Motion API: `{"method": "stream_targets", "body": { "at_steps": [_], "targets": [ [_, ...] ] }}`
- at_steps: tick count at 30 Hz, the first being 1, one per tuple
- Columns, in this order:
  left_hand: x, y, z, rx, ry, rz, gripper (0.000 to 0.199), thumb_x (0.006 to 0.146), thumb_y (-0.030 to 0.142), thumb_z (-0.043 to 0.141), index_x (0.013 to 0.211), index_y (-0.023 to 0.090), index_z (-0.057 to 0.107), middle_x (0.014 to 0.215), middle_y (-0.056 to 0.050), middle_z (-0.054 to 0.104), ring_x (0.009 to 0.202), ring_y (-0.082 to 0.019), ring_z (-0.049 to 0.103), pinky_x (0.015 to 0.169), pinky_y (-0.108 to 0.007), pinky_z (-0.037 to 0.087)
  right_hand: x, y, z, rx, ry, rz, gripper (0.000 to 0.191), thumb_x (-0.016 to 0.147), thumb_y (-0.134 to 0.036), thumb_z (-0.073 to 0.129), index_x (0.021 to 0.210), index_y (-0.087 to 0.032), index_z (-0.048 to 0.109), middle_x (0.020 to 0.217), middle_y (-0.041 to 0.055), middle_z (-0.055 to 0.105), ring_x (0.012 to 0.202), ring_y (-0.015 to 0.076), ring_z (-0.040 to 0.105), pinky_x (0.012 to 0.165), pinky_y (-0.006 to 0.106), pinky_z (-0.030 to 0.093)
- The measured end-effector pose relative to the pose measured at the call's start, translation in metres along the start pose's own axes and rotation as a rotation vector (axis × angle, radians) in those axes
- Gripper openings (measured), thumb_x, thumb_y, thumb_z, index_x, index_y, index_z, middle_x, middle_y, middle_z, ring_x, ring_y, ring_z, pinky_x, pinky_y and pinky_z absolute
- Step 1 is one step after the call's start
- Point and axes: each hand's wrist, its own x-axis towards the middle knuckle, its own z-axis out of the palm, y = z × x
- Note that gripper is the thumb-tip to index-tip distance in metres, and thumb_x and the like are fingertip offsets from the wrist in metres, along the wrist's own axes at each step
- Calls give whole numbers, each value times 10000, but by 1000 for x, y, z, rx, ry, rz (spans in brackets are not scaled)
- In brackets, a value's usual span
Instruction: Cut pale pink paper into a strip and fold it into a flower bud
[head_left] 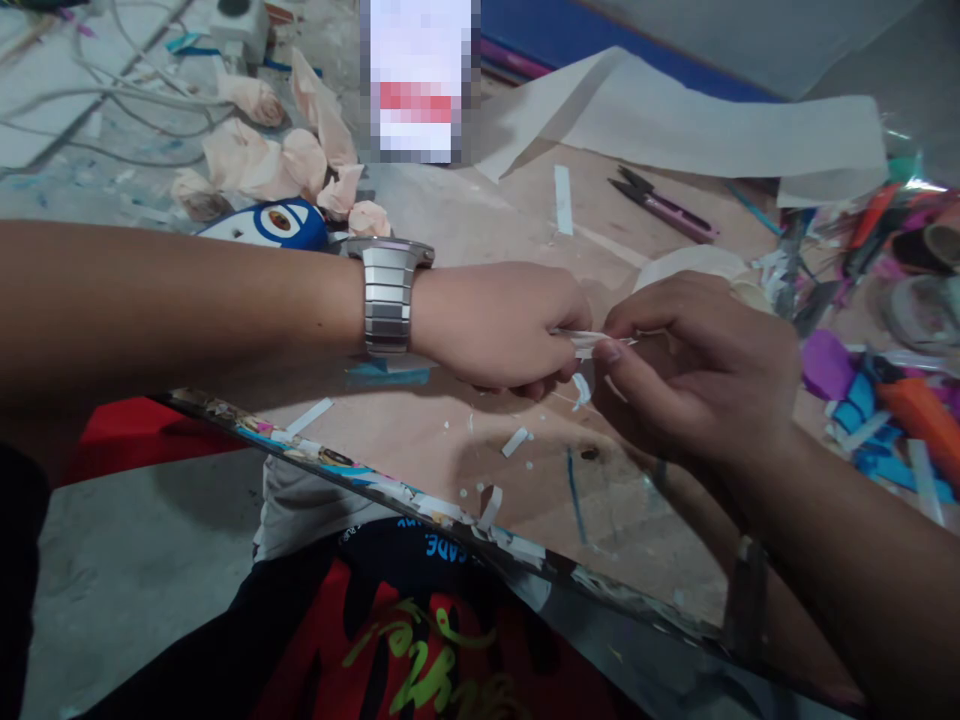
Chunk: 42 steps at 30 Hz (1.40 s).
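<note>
My left hand point(502, 325), with a metal watch on its wrist, is closed in a fist around one end of a thin, pale paper strip point(587, 344). Thumb and forefinger of my right hand point(697, 365) pinch the strip's other end, close beside the left fist. The strip looks narrow and folded or twisted; most of it is hidden in the fingers. Both hands are just above the wooden table point(420, 430). Beyond them lies a pair of thread snips point(664, 205), and a small white strip point(562, 200) is left of the snips.
Peach crumpled paper flowers point(255, 160) and a blue-and-white object point(270, 222) lie behind my left forearm. A blurred, lit screen point(416, 80) stands at the back. One long pale sheet point(712, 135) stretches rightward. Clutter with an orange tool point(922, 420) crowds the right. Paper scraps dot the front edge.
</note>
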Motion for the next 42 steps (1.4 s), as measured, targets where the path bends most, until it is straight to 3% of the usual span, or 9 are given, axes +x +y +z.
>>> {"method": "stream_targets", "body": {
  "at_steps": [13,23,29,34,42],
  "targets": [
    [-1,1,-1,162,30,63,430,973,295,383,1092,189,783,673,-42,711,570,-120,587,663,-249,443,-1,-3,0,-17,33,63,112,824,-207,767,853,-188,660,801,30,702,727,139,629,715,292,438],
    [2,0,0,128,39,85,395,954,264,409,946,192,797,717,-29,738,628,-115,614,712,-236,442,3,-3,-2,74,-47,-13,131,835,-178,765,908,-195,658,816,15,704,717,117,643,660,276,445],
    [2,0,2,157,64,110,394,980,286,422,855,192,784,757,-28,754,677,-128,619,722,-258,415,0,-4,-1,41,-95,46,70,898,-246,727,914,-239,659,826,2,710,697,136,645,637,298,454],
    [1,-1,10,324,175,138,335,992,329,481,946,179,777,828,-36,737,700,-148,576,697,-292,346,-3,0,1,73,-121,84,93,888,-248,736,894,-196,658,786,0,689,663,96,602,614,255,420],
    [0,-2,17,423,210,152,379,1014,364,446,1079,174,767,773,-41,710,804,-199,668,849,-306,465,-4,-7,0,69,-156,183,161,948,-317,685,893,-169,654,751,-10,638,652,50,533,616,216,362]
  ]
}}
